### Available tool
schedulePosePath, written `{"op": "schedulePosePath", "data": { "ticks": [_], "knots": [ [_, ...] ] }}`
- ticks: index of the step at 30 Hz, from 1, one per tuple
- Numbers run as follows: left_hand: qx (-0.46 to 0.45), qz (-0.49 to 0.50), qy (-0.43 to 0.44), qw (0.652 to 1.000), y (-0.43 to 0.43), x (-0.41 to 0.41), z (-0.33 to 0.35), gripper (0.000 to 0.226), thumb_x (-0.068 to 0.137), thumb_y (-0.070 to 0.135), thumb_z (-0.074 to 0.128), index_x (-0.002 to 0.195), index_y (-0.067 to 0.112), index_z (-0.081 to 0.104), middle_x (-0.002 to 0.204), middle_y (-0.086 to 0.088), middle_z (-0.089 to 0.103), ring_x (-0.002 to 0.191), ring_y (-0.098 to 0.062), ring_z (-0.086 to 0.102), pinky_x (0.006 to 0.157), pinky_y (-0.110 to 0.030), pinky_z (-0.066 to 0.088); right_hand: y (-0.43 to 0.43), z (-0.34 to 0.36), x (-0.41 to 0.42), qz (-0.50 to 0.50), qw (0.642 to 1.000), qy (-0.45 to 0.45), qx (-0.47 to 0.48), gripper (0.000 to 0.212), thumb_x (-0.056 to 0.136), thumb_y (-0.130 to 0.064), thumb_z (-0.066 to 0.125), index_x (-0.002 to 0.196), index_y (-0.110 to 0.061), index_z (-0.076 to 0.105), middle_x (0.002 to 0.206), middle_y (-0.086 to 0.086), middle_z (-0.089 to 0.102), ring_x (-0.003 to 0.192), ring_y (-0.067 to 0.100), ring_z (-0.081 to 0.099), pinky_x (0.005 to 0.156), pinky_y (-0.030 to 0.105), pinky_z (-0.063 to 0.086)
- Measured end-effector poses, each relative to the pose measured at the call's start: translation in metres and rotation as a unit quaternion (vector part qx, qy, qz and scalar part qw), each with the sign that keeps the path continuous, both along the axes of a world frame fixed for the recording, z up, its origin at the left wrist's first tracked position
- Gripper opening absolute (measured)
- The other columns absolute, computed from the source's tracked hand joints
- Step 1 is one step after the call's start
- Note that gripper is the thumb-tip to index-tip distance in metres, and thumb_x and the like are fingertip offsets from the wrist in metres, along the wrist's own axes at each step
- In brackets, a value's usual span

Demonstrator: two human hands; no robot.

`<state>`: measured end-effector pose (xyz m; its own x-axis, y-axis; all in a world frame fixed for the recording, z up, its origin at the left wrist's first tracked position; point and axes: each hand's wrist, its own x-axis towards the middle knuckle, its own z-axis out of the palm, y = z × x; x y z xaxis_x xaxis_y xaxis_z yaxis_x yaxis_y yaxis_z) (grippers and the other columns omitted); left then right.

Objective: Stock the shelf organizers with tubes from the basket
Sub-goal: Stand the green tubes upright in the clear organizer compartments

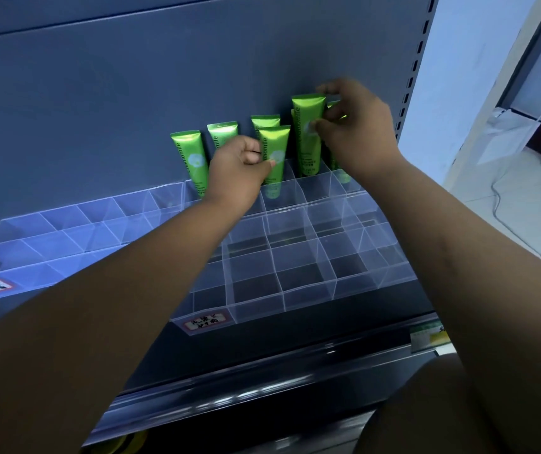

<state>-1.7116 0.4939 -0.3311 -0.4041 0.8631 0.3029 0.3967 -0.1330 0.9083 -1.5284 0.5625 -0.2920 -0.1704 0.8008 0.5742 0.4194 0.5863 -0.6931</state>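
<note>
Several green tubes stand upright in the back row of a clear divided organizer (pixel 308 286) on the shelf. My left hand (pixel 236 172) grips one green tube (pixel 274 152) in the second row, its lower end inside a compartment. My right hand (pixel 357 132) pinches a taller-standing green tube (pixel 306 139) near its top, at the right end of the back row. More green tubes (pixel 188 158) stand to the left. The basket is not in view.
A second clear organizer (pixel 66 237) sits to the left, its compartments holding nothing. Handwritten labels (pixel 205 322) mark both organizers' fronts. The grey shelf back panel (pixel 164 77) rises behind. The shelf's front rail (pixel 262 381) runs below, and a slotted upright (pixel 416 60) bounds the right.
</note>
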Motion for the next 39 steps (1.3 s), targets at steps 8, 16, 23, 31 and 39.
{"op": "schedulePosePath", "data": {
  "ticks": [8,16,23,31,39],
  "knots": [
    [0.002,0.007,0.026,1.0,0.003,-0.005,-0.003,0.022,0.088,0.011,0.077,0.088,0.014,0.055,0.076,-0.004,0.061,0.068,-0.012,0.055,0.069,-0.027,0.049,0.005,-0.009,-0.005,0.022,1.0,-0.006,0.003,0.04,0.081,-0.013,0.071,0.117,-0.029,0.068,0.08,0.004,0.068,0.072,0.024,0.066,0.073,0.045,0.058],
    [0.008,0.009,0.035,0.999,0.002,-0.01,-0.006,0.02,0.089,0.011,0.075,0.094,0.006,0.056,0.077,-0.016,0.061,0.069,-0.018,0.055,0.073,-0.042,0.056,0.011,-0.013,-0.008,0.002,0.998,-0.063,0.021,0.04,0.082,-0.007,0.067,0.117,-0.024,0.071,0.086,-0.002,0.067,0.079,0.013,0.06,0.071,0.022,0.046],
    [0.014,0.008,0.059,0.998,0.006,-0.006,-0.007,0.021,0.089,0.011,0.076,0.098,0.002,0.059,0.085,-0.019,0.066,0.073,-0.017,0.057,0.075,-0.034,0.052,0.007,-0.009,-0.007,-0.025,0.992,-0.121,0.016,0.044,0.081,-0.002,0.057,0.117,-0.023,0.071,0.083,-0.006,0.064,0.082,0.021,0.062,0.072,0.032,0.053],
    [0.017,0.025,0.062,0.998,0.003,-0.003,-0.009,0.022,0.091,0.011,0.074,0.102,-0.002,0.059,0.091,-0.022,0.067,0.08,-0.019,0.059,0.088,-0.043,0.054,0.0,-0.002,-0.004,-0.033,0.991,-0.123,0.039,0.04,0.089,-0.008,0.053,0.119,-0.024,0.073,0.104,0.003,0.075,0.087,0.031,0.07,0.077,0.042,0.058],
    [0.017,0.021,0.064,0.998,0.002,-0.001,-0.008,0.018,0.091,0.01,0.073,0.103,0.003,0.061,0.082,-0.002,0.061,0.081,-0.016,0.06,0.088,-0.04,0.054,0.0,-0.002,-0.002,-0.032,0.994,-0.102,0.033,0.035,0.09,-0.005,0.051,0.109,-0.02,0.076,0.096,0.004,0.076,0.076,0.031,0.071,0.073,0.047,0.058]
  ]
}}
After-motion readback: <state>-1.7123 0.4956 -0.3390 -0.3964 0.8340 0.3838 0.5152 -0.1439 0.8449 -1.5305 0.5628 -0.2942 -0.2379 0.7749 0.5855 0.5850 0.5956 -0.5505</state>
